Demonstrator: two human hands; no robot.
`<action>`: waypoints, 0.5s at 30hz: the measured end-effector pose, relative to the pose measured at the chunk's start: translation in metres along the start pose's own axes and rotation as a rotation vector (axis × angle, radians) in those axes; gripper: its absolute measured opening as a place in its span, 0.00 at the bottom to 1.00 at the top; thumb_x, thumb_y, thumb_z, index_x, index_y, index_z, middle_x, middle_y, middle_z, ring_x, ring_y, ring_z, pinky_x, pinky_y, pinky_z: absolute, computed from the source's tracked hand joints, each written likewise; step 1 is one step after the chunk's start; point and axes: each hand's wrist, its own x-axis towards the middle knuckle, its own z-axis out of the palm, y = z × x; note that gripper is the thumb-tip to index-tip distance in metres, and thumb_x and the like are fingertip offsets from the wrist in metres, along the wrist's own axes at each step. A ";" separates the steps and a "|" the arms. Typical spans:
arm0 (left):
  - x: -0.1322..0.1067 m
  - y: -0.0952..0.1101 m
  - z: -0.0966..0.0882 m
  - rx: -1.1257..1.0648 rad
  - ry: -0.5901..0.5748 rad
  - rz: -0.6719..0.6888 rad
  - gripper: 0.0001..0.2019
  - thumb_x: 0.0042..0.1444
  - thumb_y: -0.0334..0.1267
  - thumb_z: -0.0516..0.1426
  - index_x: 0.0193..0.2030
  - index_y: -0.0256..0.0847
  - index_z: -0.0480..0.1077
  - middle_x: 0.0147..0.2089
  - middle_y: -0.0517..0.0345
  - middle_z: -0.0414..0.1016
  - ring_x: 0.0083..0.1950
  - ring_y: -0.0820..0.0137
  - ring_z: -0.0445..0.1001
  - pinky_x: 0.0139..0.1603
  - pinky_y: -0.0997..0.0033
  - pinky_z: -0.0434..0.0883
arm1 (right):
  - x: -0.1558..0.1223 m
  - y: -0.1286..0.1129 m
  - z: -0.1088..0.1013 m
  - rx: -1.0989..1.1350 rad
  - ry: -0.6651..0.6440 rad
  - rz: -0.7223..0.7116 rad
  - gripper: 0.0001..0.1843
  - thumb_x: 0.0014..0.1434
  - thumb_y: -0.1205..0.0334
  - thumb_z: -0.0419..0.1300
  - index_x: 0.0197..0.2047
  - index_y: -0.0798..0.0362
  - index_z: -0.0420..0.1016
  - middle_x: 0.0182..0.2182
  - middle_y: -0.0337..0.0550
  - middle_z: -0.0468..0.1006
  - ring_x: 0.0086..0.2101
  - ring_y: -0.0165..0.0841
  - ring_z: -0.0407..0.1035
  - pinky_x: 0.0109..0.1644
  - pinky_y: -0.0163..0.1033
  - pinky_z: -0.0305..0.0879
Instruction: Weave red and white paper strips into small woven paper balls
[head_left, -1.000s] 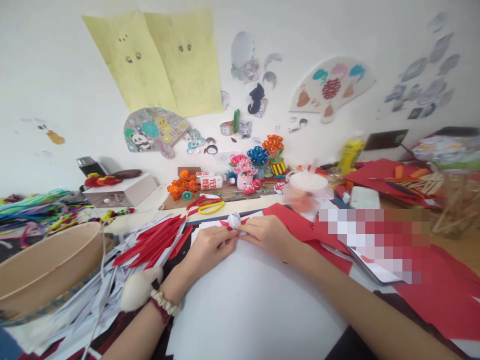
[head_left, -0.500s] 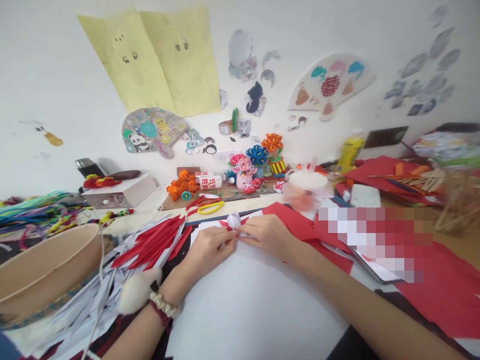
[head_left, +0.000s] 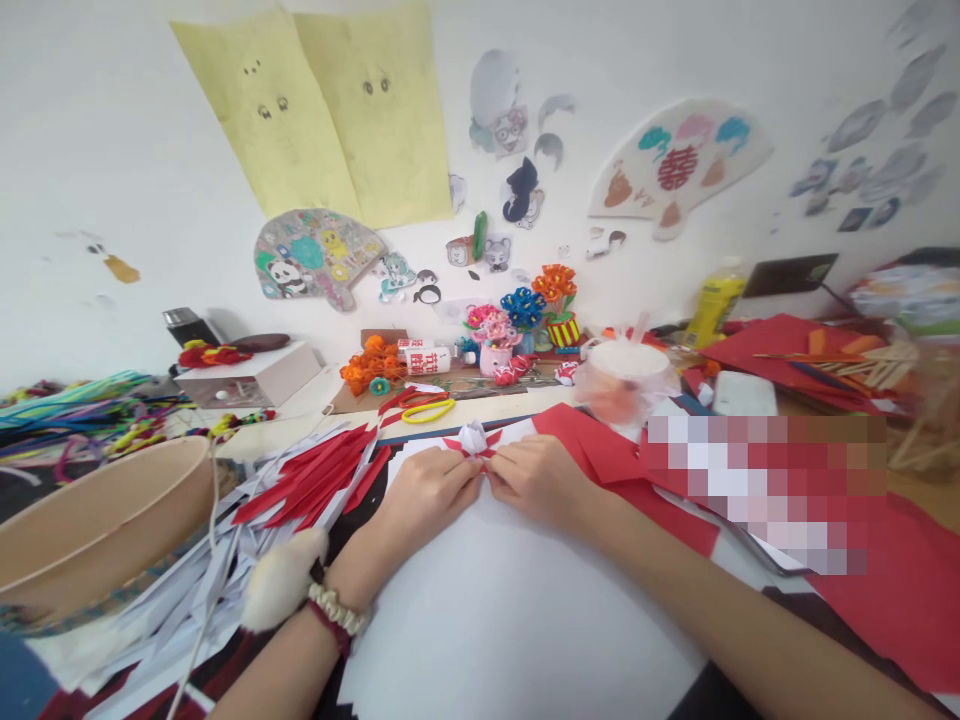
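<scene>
Folding a small red and white paper flower [head_left: 472,438], it seems. Left hand [head_left: 422,493] and right hand [head_left: 540,478] both pinching its near edge, fingertips close together, at the far end of a white sheet [head_left: 510,610]. Next, probably another tiny careful fold. Red paper strips [head_left: 315,478] and a tan bowl [head_left: 97,520] on the left. Paper fans [head_left: 315,255] on the far wall.
</scene>
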 end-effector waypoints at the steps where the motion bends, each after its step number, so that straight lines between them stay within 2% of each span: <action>1: 0.001 0.001 -0.001 0.018 -0.007 0.004 0.11 0.63 0.33 0.52 0.31 0.37 0.72 0.24 0.59 0.71 0.25 0.73 0.65 0.26 0.72 0.61 | 0.000 0.000 0.000 -0.004 -0.002 -0.014 0.14 0.60 0.70 0.53 0.22 0.55 0.67 0.19 0.38 0.70 0.21 0.27 0.61 0.27 0.37 0.46; 9: 0.003 0.002 -0.005 0.100 -0.162 0.099 0.15 0.64 0.32 0.48 0.26 0.37 0.67 0.24 0.59 0.68 0.25 0.72 0.65 0.27 0.70 0.60 | -0.001 0.002 0.002 0.016 -0.100 -0.104 0.17 0.65 0.70 0.48 0.24 0.54 0.66 0.21 0.40 0.69 0.22 0.29 0.60 0.28 0.38 0.46; 15: 0.003 0.000 -0.007 0.054 -0.205 0.095 0.16 0.64 0.31 0.49 0.24 0.37 0.67 0.24 0.59 0.68 0.25 0.72 0.65 0.27 0.70 0.60 | 0.000 0.004 0.000 0.049 -0.136 -0.137 0.18 0.66 0.70 0.46 0.26 0.55 0.67 0.22 0.41 0.70 0.23 0.30 0.61 0.28 0.38 0.47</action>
